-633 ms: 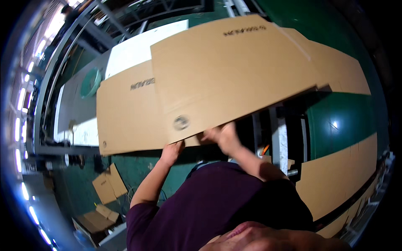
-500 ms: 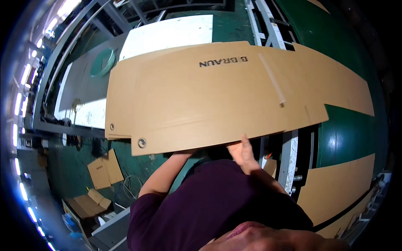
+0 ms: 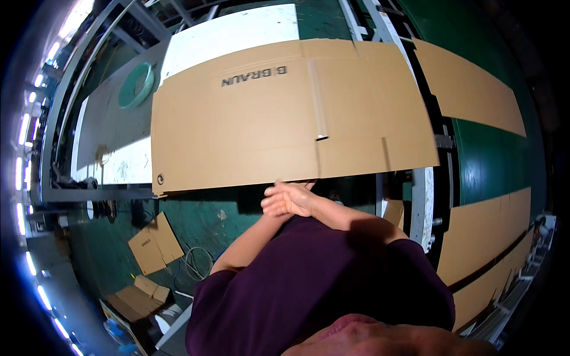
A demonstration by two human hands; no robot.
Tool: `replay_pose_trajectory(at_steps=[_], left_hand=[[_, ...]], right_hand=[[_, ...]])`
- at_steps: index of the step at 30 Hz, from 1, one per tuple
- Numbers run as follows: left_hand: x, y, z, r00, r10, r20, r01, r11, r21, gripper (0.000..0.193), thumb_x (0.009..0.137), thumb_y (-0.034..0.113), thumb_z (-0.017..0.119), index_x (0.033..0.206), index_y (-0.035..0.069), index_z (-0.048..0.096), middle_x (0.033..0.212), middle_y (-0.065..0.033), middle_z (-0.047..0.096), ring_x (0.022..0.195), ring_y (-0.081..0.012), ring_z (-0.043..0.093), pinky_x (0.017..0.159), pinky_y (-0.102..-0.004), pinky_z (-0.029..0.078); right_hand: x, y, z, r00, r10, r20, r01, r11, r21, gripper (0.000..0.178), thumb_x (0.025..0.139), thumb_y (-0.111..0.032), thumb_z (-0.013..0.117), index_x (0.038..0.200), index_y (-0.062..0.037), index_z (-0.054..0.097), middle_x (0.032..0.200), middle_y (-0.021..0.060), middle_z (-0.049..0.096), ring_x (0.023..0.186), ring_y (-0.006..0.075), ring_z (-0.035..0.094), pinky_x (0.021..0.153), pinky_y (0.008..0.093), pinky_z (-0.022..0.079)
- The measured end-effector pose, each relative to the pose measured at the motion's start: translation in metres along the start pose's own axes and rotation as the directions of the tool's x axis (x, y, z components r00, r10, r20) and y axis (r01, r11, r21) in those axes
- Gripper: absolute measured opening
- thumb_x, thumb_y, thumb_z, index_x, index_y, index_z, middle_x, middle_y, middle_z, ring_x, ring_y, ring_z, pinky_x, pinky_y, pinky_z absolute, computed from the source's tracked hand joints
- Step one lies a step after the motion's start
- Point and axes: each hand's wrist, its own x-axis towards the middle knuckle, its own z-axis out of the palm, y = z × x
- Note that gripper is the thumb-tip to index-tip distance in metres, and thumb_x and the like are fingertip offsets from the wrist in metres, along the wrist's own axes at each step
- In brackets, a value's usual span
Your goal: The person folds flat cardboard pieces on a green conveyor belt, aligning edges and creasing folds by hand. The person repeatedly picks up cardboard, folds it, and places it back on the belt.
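A large flat brown cardboard sheet [image 3: 237, 130] with dark lettering, a slot and fold lines lies across a white-topped table, with the corner of another sheet showing under its near left end. My right hand [image 3: 288, 199] is just off the sheet's near edge, fingers stretched leftward and nothing in them. It crosses over my left wrist. Most of my left hand [image 3: 309, 184] is hidden behind the right one; a bit of it shows at the sheet's near edge, and its grip cannot be made out.
On the right, more cardboard sheets [image 3: 475, 89] rest on a green conveyor belt [image 3: 490, 155] beside a metal frame. A pale green ring-shaped tub [image 3: 136, 86] stands on the table's left. Cardboard pieces [image 3: 155, 242] and a coiled cable [image 3: 198, 261] lie on the floor.
The top cardboard sheet has slid left, over the sheet beneath, and off the conveyor side. My right hand has left its near edge and moved left across my left wrist.
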Motion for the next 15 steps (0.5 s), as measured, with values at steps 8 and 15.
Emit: replay_pose_trajectory(at_steps=[8, 15], left_hand=[[0.006, 0.043, -0.098, 0.968, -0.240, 0.080, 0.252, 0.937, -0.241, 0.038, 0.077, 0.007, 0.069, 0.114, 0.009, 0.061, 0.096, -0.0122, 0.065, 0.090, -0.0316, 0.064, 0.077, -0.0391, 0.052], [0.068, 0.028, -0.076, 1.000, 0.018, 0.014, -0.020, 0.984, 0.176, 0.033, 0.073, 0.011, 0.071, 0.104, 0.008, 0.060, 0.122, -0.0091, 0.058, 0.119, -0.0286, 0.052, 0.101, -0.0396, 0.044]], right_hand=[[-0.114, -0.073, -0.076, 0.447, -0.848, -0.286, 0.395, 0.474, -0.787, 0.034, 0.088, -0.016, 0.061, 0.118, 0.0000, 0.055, 0.107, 0.0129, 0.063, 0.090, 0.0199, 0.062, 0.075, 0.0291, 0.051], [-0.250, -0.172, -0.189, 0.108, -0.914, -0.391, 0.015, 0.395, -0.919, 0.048, 0.071, -0.002, 0.072, 0.116, 0.0061, 0.057, 0.105, 0.0154, 0.065, 0.095, 0.0239, 0.064, 0.084, 0.0337, 0.050]])
